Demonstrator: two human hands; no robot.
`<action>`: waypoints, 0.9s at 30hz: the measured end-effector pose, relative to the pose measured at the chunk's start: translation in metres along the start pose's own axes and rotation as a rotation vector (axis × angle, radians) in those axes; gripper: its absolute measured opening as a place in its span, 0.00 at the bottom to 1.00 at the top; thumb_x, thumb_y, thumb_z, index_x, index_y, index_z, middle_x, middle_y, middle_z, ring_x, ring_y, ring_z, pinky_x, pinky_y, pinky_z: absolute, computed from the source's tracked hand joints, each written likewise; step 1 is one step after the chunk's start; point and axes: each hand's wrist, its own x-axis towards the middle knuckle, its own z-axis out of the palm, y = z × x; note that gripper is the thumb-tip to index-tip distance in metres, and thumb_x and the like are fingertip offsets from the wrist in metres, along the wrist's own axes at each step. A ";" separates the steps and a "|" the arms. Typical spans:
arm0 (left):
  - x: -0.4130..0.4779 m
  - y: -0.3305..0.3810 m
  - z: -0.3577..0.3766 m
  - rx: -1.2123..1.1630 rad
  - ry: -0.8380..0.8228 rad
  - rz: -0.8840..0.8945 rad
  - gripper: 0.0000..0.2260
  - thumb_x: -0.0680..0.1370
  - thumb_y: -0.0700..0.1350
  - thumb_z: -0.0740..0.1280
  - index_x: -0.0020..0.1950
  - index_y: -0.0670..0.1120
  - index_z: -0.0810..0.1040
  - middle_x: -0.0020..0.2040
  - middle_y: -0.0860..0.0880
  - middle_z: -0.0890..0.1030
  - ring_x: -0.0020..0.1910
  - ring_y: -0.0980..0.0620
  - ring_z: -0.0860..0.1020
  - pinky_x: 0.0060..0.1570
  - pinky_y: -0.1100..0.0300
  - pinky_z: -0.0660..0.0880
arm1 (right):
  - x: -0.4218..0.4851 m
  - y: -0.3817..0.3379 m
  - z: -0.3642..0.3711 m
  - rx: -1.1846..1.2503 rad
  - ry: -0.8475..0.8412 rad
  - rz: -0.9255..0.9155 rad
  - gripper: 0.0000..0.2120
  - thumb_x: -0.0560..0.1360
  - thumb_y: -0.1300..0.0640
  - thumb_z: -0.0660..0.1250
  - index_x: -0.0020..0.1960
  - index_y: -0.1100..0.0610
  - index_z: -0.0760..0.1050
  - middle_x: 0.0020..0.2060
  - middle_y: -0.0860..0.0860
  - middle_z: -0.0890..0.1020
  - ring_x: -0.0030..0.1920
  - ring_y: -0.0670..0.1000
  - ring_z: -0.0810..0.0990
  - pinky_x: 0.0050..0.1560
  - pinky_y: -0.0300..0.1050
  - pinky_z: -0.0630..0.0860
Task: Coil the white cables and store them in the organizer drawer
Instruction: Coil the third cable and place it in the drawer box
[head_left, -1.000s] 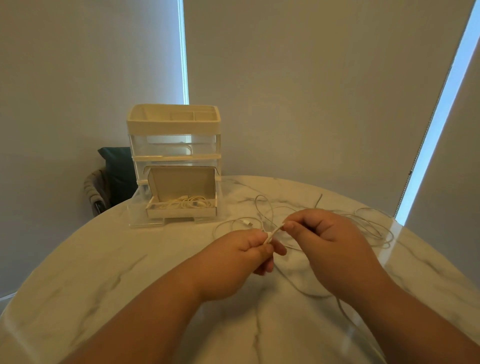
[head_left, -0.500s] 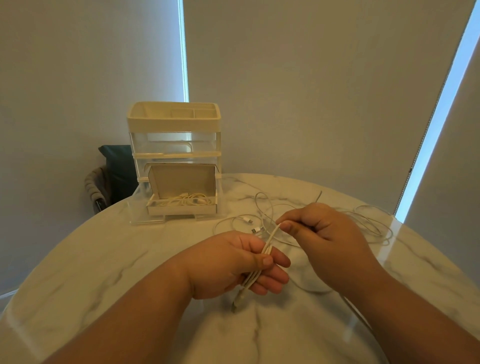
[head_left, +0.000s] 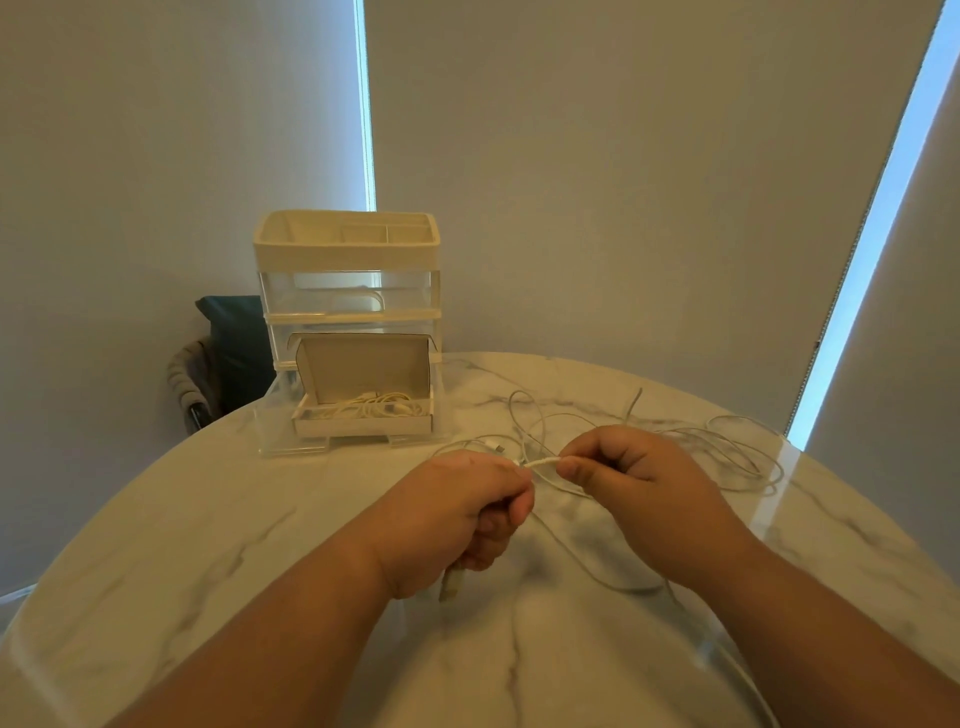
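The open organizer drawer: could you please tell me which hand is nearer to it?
Left. The left hand sits in front of the drawer and slightly to its right; the right hand is farther right, beside the loose cable loops. Both pinch one white cable.

Organizer (head_left: 347, 244) back-left on table (head_left: 156, 545); box (head_left: 363, 427) in its open drawer (head_left: 283, 446); cables (head_left: 727, 447) right.

A round marble table (head_left: 156, 545) with grey veins fills the lower half of the frame. Behind its far left edge, at middle left, a chair (head_left: 179, 375) holds a dark cushion (head_left: 234, 338). Pale blinds (head_left: 623, 182) cover the background. Bright window strips show at upper centre (head_left: 366, 104) and along the right (head_left: 872, 234).
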 end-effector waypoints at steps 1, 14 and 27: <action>0.000 0.000 -0.001 -0.035 0.019 0.019 0.13 0.75 0.46 0.59 0.30 0.46 0.70 0.27 0.49 0.60 0.26 0.52 0.56 0.28 0.59 0.52 | 0.000 0.002 0.001 0.075 -0.077 0.067 0.05 0.74 0.52 0.72 0.40 0.50 0.83 0.28 0.47 0.78 0.29 0.47 0.73 0.34 0.41 0.70; -0.002 0.010 -0.017 -0.695 0.213 0.189 0.15 0.74 0.46 0.58 0.27 0.47 0.67 0.22 0.54 0.58 0.22 0.55 0.51 0.25 0.62 0.50 | -0.010 0.011 0.023 0.689 -0.569 0.453 0.12 0.76 0.49 0.63 0.43 0.56 0.79 0.29 0.52 0.65 0.28 0.49 0.54 0.29 0.42 0.50; 0.002 0.011 -0.011 -0.981 0.205 0.151 0.14 0.78 0.44 0.57 0.33 0.45 0.73 0.26 0.54 0.62 0.22 0.57 0.60 0.25 0.63 0.59 | -0.018 -0.011 0.038 -0.305 -0.484 -0.011 0.08 0.82 0.52 0.60 0.46 0.43 0.73 0.43 0.44 0.85 0.36 0.40 0.78 0.39 0.35 0.70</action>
